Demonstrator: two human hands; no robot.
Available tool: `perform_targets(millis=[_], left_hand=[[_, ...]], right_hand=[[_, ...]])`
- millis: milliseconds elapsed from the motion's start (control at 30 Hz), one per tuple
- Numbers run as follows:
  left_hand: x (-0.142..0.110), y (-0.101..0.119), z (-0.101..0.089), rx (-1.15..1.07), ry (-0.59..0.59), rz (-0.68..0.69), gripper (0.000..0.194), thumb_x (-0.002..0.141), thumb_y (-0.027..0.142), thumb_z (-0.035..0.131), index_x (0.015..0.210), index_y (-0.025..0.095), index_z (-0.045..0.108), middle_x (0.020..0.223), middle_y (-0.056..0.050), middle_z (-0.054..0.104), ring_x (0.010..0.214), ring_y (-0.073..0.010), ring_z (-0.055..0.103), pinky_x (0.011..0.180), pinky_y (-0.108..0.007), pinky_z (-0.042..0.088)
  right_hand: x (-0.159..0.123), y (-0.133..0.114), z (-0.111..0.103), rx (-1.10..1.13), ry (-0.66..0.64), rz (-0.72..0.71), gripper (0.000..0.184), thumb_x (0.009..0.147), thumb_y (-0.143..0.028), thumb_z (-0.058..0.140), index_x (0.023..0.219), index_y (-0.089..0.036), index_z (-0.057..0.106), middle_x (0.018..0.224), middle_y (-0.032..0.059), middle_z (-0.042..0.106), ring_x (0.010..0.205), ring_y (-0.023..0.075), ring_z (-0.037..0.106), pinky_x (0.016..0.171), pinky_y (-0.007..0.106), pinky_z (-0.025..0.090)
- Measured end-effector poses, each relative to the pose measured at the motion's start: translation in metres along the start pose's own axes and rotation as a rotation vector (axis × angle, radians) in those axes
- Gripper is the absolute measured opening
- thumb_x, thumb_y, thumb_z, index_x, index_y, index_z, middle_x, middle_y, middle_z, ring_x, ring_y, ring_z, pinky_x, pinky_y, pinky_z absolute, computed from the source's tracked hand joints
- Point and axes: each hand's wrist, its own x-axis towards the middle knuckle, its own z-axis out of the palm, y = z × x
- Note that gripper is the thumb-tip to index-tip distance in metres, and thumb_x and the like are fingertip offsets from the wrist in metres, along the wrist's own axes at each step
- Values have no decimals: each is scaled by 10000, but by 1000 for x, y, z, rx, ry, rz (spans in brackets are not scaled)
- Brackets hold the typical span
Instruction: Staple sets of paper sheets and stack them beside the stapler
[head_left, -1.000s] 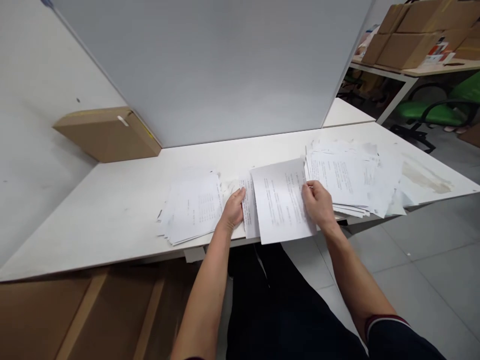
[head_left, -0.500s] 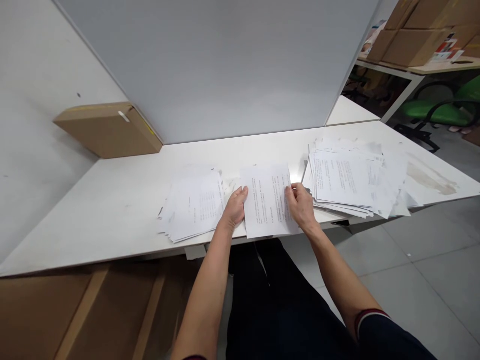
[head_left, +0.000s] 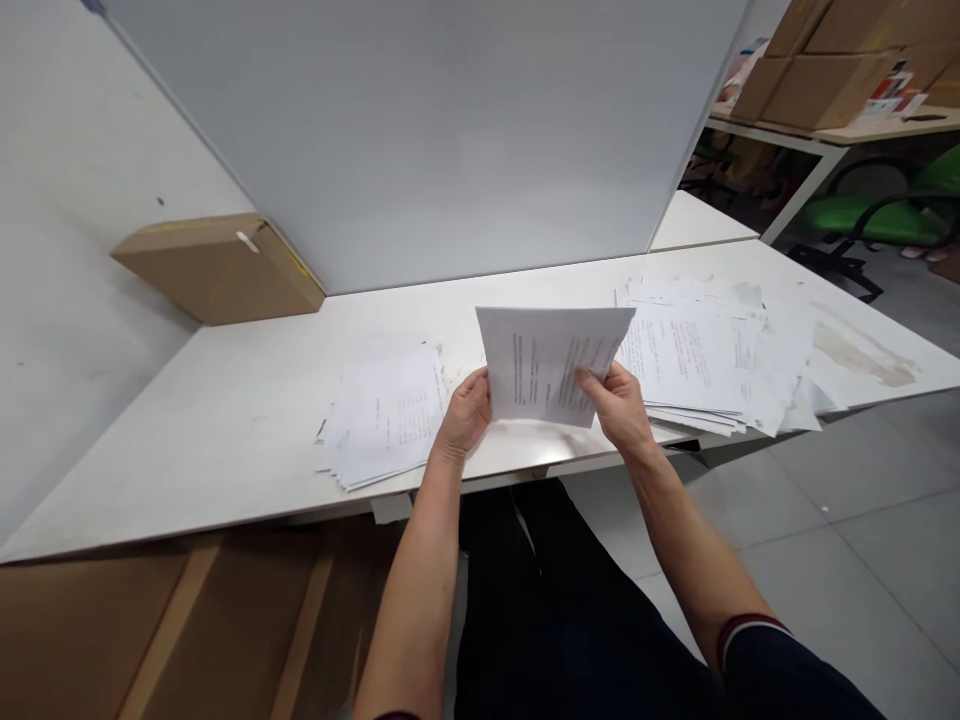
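Observation:
A printed sheet of paper [head_left: 551, 360], perhaps more than one, stands tilted up above the table between my hands. My left hand [head_left: 466, 408] is closed at its left edge, fingers mostly behind it. On the right, my right hand [head_left: 619, 402] pinches the sheet with the thumb on its printed face. A loose stack of printed papers [head_left: 394, 415] lies to the left of my left hand. Beyond my right hand sits a thicker, uneven paper pile [head_left: 682, 355], partly covered by the held sheet's corner.
The white table [head_left: 247, 420] runs along a grey-white panel [head_left: 465, 140]. A cardboard box [head_left: 217, 268] leans at the back left. Large cardboard [head_left: 82, 620] stands below the table. At the far right are a green chair [head_left: 874, 222] and stacked boxes [head_left: 817, 88].
The sheet was lying nearly flat at the table's front edge; now it is lifted and tipped upright. My right hand has moved slightly right, and its thumb now lies across the sheet's face.

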Motion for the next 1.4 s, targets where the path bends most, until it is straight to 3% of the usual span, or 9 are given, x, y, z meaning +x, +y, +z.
perform_targets(millis=[233, 467, 633, 800, 1000, 1133, 1233, 1333, 1400], left_hand=[[4, -2, -3, 110, 125, 87, 342, 617, 389, 771, 903, 212, 706, 914, -37, 726, 947, -218, 643, 879, -366, 476], [4, -8, -1, 234, 102, 64, 285, 666, 412, 726, 831, 181, 699, 839, -31, 716, 910, -207, 633, 808, -319, 476], [7, -6, -2, 66, 150, 90, 289, 679, 414, 704, 850, 182, 672, 806, -33, 698, 786, -178, 651, 775, -330, 477], [14, -1, -16, -240, 480, 277, 233, 741, 373, 589, 835, 173, 663, 748, -39, 687, 745, -150, 656, 760, -297, 472], [13, 0, -18, -246, 523, 290, 232, 755, 336, 538, 799, 150, 670, 728, -48, 683, 721, -154, 656, 790, -315, 470], [12, 0, -14, -236, 504, 251, 224, 748, 330, 551, 787, 145, 672, 731, -52, 679, 714, -145, 650, 751, -293, 468], [13, 0, -15, -241, 535, 240, 215, 753, 330, 546, 765, 150, 664, 700, -47, 668, 685, -130, 632, 700, -268, 462], [15, -2, -18, -251, 553, 239, 202, 752, 333, 554, 732, 156, 650, 653, -28, 644, 646, -119, 613, 678, -258, 457], [17, -5, -20, -227, 559, 241, 202, 750, 338, 558, 741, 158, 651, 666, -25, 646, 651, -117, 615, 681, -252, 454]], right_hand=[[2, 10, -1, 1, -38, -31, 345, 769, -456, 628, 1015, -215, 635, 990, 51, 696, 935, 228, 635, 848, 408, 499], [5, 11, -1, -143, -86, -97, 309, 821, -430, 558, 1029, -206, 610, 945, 42, 682, 911, 209, 622, 798, 355, 496], [7, -56, -5, -670, -95, -363, 200, 890, -331, 452, 963, -212, 594, 833, 29, 646, 718, 162, 576, 628, 276, 431], [0, -125, 3, -1365, -442, -441, 163, 869, -165, 386, 834, -188, 544, 588, 13, 524, 510, 136, 426, 497, 269, 244], [-2, -116, 26, -1638, -703, -296, 243, 744, 20, 373, 835, -162, 506, 569, 23, 499, 471, 111, 374, 502, 271, 181], [1, -108, 24, -1628, -718, -272, 249, 749, 16, 371, 856, -159, 513, 565, 27, 505, 473, 119, 392, 500, 269, 193], [4, -118, 15, -1475, -623, -260, 165, 831, -109, 389, 866, -167, 539, 566, 29, 526, 495, 136, 440, 499, 267, 239], [6, -123, 1, -1050, -521, -154, 178, 872, -271, 425, 904, -180, 575, 709, 46, 617, 602, 159, 545, 524, 265, 355], [6, -110, -9, -693, -524, 23, 222, 853, -326, 474, 985, -191, 591, 846, 56, 661, 688, 171, 604, 564, 277, 440]])
